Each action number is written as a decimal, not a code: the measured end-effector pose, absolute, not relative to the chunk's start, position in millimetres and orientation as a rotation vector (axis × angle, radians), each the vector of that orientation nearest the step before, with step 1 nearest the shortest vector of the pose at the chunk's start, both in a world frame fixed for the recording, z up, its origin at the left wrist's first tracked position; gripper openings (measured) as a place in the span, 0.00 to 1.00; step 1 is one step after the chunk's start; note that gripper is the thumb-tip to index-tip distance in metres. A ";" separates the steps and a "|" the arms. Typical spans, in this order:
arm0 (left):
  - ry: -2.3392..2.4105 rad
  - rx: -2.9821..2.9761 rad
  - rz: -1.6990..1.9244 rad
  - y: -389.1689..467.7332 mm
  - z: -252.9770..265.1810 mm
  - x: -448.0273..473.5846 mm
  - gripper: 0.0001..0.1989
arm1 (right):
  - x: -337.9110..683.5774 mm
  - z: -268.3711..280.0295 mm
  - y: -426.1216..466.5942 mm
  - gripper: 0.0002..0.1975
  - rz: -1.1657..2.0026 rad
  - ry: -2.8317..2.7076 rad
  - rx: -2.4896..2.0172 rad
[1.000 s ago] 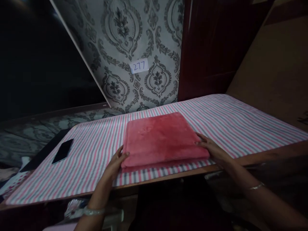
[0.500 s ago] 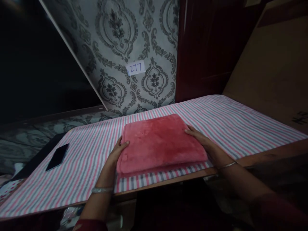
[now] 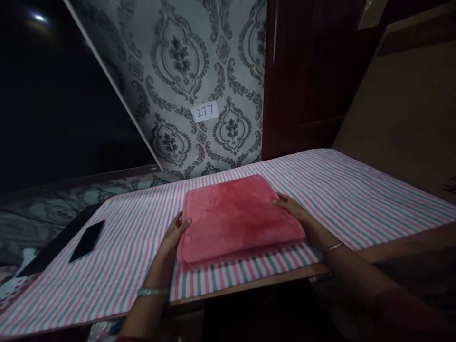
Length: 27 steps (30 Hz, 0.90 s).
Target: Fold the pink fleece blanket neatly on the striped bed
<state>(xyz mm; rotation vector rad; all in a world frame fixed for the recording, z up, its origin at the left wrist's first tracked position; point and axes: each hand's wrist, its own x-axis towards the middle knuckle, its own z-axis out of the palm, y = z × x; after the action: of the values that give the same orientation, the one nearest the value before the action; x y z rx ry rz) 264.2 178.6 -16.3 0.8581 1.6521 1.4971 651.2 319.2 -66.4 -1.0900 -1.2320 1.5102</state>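
A folded pink plush blanket [image 3: 235,218] lies on the striped cloth close to the table's front edge, its layers showing along the near side. My left hand [image 3: 175,232] grips its left edge, thumb on top and the other fingers mostly hidden at the side. On the opposite edge, my right hand [image 3: 291,207] holds the blanket in the same way, with the thumb over the top surface. Both forearms reach in from below, each with a bangle at the wrist.
Pink, white and grey stripes run across the tablecloth [image 3: 135,251]. A dark phone [image 3: 87,241] lies on it at left. Behind stand a large black screen [image 3: 71,104], a patterned wall with a "277" label [image 3: 204,111], and a dark red panel [image 3: 302,85]. Cardboard [image 3: 402,99] leans at right.
The view has tilted up a little, so everything sits slightly lower in the picture. Both hands keep their hold on the blanket, which has hardly shifted on the table.
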 end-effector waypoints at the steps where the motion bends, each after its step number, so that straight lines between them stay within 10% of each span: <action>1: 1.715 0.885 1.496 178.9 -16.8 261.8 0.32 | 653.8 -70.0 321.2 0.38 1.501 -1.245 -1.111; 13: 2.050 1.927 0.745 326.3 74.4 398.8 0.18 | 530.4 56.4 382.7 0.21 0.362 -2.186 -1.498; 27: 2.317 2.064 0.426 335.1 -21.9 384.6 0.24 | 497.9 -43.8 377.8 0.20 0.002 -2.293 -1.486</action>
<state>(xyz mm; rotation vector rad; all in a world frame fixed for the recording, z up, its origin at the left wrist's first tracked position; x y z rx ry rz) 384.6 335.1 -21.9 2.0641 2.3175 0.4257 497.9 377.8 -43.8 -1.4862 -2.2929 0.0018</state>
